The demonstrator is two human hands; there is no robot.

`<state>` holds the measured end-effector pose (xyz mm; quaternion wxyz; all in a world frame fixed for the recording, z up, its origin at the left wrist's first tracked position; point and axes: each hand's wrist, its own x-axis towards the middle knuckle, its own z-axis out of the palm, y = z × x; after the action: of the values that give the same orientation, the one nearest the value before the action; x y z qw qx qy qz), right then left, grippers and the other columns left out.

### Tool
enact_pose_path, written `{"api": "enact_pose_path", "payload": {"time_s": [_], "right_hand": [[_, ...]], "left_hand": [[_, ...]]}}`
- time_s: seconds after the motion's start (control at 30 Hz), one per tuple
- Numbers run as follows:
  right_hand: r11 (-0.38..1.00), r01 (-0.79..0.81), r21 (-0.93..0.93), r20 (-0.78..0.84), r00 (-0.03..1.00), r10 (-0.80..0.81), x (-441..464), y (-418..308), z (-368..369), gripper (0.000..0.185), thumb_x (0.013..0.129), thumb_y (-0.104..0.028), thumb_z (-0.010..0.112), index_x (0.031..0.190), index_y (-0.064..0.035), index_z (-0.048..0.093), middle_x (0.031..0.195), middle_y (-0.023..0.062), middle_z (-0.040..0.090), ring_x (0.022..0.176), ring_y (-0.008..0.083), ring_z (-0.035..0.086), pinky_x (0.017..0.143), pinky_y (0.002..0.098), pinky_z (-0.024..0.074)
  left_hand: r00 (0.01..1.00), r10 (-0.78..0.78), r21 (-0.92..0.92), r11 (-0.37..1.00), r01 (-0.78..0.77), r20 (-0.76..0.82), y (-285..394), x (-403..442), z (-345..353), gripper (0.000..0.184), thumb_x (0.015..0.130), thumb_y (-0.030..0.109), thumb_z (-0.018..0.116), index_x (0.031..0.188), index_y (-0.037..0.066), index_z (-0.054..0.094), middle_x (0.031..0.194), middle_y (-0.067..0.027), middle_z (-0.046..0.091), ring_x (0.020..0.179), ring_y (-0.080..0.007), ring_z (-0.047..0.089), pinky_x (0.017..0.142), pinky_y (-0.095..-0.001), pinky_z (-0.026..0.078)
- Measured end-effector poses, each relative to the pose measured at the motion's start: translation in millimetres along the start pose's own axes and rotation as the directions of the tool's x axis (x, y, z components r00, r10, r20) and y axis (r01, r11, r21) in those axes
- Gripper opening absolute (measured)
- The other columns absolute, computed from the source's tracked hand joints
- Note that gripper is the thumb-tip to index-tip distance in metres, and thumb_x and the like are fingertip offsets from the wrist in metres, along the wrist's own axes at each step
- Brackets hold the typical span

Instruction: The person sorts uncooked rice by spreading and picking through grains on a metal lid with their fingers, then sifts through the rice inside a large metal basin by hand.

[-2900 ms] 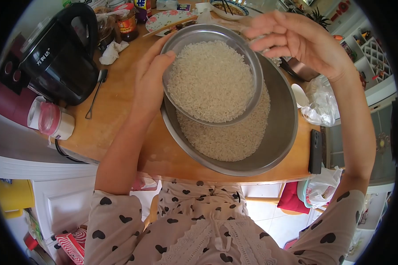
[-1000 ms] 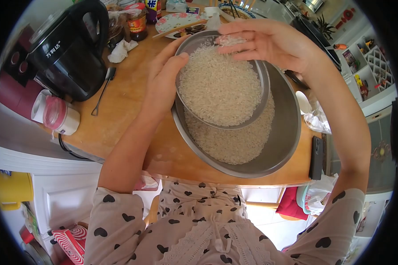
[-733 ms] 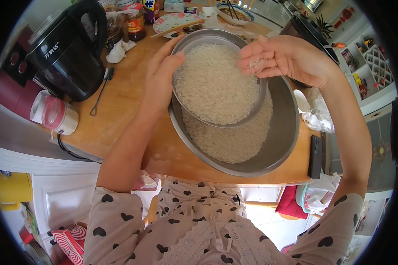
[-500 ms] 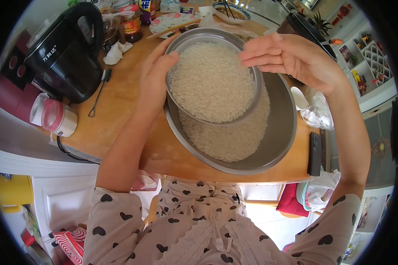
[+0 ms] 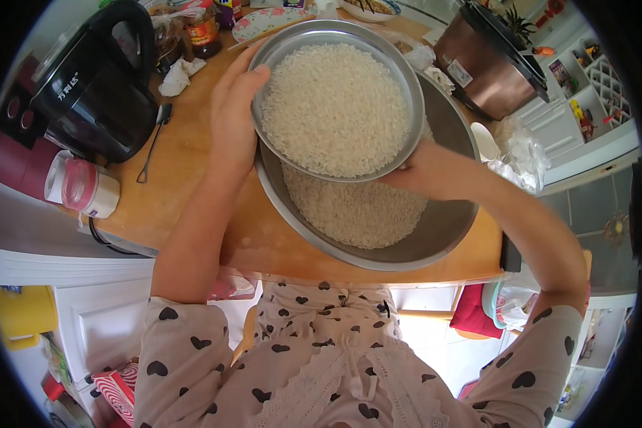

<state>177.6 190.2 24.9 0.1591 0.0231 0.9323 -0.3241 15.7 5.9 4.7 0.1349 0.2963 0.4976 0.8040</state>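
A small metal bowl [image 5: 409,153] full of white rice [image 5: 339,107] is held over the large metal basin [image 5: 449,207]. My left hand [image 5: 237,107] grips its left rim, thumb on top. At its lower right, my right hand [image 5: 424,171] reaches under the small bowl, over the basin; its fingers are mostly hidden beneath the bowl, so what they hold or touch cannot be made out. More rice [image 5: 357,214] lies in the bottom of the basin, partly covered by the small bowl.
A black kettle [image 5: 103,85] stands at the left, beside a long-handled spoon [image 5: 153,143] and a pink-lidded jar [image 5: 93,189]. A brown cooker [image 5: 485,64] is at the back right. A plastic bag [image 5: 521,153] lies right of the basin, and a phone [image 5: 510,253] near the right edge.
My right hand has dropped from above the bowl's right rim to beneath its lower right side. The small bowl now sits slightly higher and more to the left in view. The cooker has come into fuller view.
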Motion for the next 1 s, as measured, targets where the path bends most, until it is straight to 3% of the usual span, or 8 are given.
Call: {"api": "enact_pose_path", "payload": {"time_s": [0.13, 0.23, 0.33, 0.4, 0.5, 0.7, 0.9, 1.0], "right_hand": [[0.987, 0.085, -0.134, -0.03, 0.995, -0.09, 6, -31, 36, 0.034, 0.089, -0.025, 0.052, 0.114, -0.0033, 0.058, 0.113, 0.0186, 0.058, 0.105, 0.0329, 0.056, 0.092, 0.0393, 0.0434], [0.964, 0.254, 0.074, 0.115, 0.958, -0.262, -1, -34, 34, 0.032, 0.088, -0.023, 0.051, 0.112, -0.0033, 0.058, 0.113, 0.0177, 0.058, 0.103, 0.0317, 0.056, 0.091, 0.04, 0.0433], [0.963, 0.248, 0.102, 0.319, 0.909, -0.268, -8, -23, 3, 0.035, 0.088, -0.023, 0.051, 0.116, -0.004, 0.055, 0.111, 0.0188, 0.058, 0.101, 0.0323, 0.057, 0.09, 0.0394, 0.0434], [0.999, 0.033, -0.021, 0.233, 0.972, -0.027, -14, -12, -15, 0.032, 0.089, -0.024, 0.049, 0.114, -0.004, 0.054, 0.105, 0.0193, 0.059, 0.098, 0.0338, 0.057, 0.088, 0.0398, 0.0439], [0.933, -0.163, -0.32, -0.022, 0.986, 0.165, -23, 18, -8, 0.031, 0.089, -0.027, 0.049, 0.106, -0.0018, 0.054, 0.099, 0.0193, 0.061, 0.097, 0.0353, 0.058, 0.085, 0.0414, 0.0445], [0.93, -0.308, -0.201, 0.111, 0.936, 0.334, -23, -19, 16, 0.043, 0.091, -0.039, 0.047, 0.101, 0.0024, 0.052, 0.099, 0.0241, 0.06, 0.096, 0.0385, 0.058, 0.083, 0.0445, 0.0448], [0.987, -0.15, -0.059, 0.144, 0.977, 0.157, -16, -54, 37, 0.056, 0.088, -0.044, 0.05, 0.114, 0.0054, 0.048, 0.104, 0.0256, 0.059, 0.093, 0.0389, 0.059, 0.083, 0.0438, 0.045], [0.984, -0.045, 0.171, 0.182, 0.983, 0.013, -4, -41, 44, 0.053, 0.087, -0.039, 0.052, 0.116, 0.0057, 0.049, 0.096, 0.02, 0.06, 0.078, 0.0308, 0.06, 0.071, 0.0393, 0.0474]], "left_hand": [[1.0, 0.004, -0.024, 1.0, -0.004, 0.0, -3, 2, -1, 0.045, 0.086, 0.016, 0.044, 0.124, -0.007, 0.049, 0.118, -0.012, 0.056, 0.107, -0.0172, 0.053, 0.094, -0.0274, 0.038], [1.0, 0.028, 0.008, 1.0, -0.028, 0.003, -4, 1, -3, 0.044, 0.086, 0.016, 0.044, 0.123, -0.007, 0.05, 0.117, -0.0116, 0.057, 0.106, -0.017, 0.053, 0.094, -0.0271, 0.037], [0.999, 0.045, 0.031, 0.999, -0.045, -0.01, -4, 1, -2, 0.043, 0.086, 0.016, 0.044, 0.123, -0.006, 0.05, 0.116, -0.011, 0.057, 0.105, -0.0166, 0.053, 0.093, -0.0265, 0.037], [0.999, 0.047, 0.053, 0.998, -0.046, -0.021, -3, 0, 0, 0.043, 0.086, 0.016, 0.045, 0.122, -0.006, 0.051, 0.115, -0.0105, 0.057, 0.104, -0.0163, 0.053, 0.093, -0.026, 0.037], [0.998, 0.052, 0.042, 0.998, -0.051, -0.033, -5, 1, -1, 0.043, 0.086, 0.017, 0.045, 0.122, -0.006, 0.051, 0.114, -0.0101, 0.058, 0.104, -0.0156, 0.053, 0.092, -0.0252, 0.037], [0.998, 0.04, 0.041, 0.998, -0.038, -0.054, -5, 0, -1, 0.042, 0.086, 0.017, 0.045, 0.121, -0.006, 0.052, 0.114, -0.0101, 0.058, 0.104, -0.0153, 0.053, 0.092, -0.0246, 0.038], [0.998, 0.042, 0.065, 0.997, -0.04, -0.04, -3, 0, 1, 0.043, 0.086, 0.018, 0.045, 0.122, -0.006, 0.051, 0.115, -0.0108, 0.057, 0.104, -0.0161, 0.053, 0.092, -0.0255, 0.038], [0.999, 0.011, 0.059, 0.998, -0.009, -0.033, -3, 2, -1, 0.044, 0.086, 0.017, 0.044, 0.123, -0.006, 0.05, 0.116, -0.0115, 0.057, 0.105, -0.0166, 0.054, 0.093, -0.0264, 0.038]]}}
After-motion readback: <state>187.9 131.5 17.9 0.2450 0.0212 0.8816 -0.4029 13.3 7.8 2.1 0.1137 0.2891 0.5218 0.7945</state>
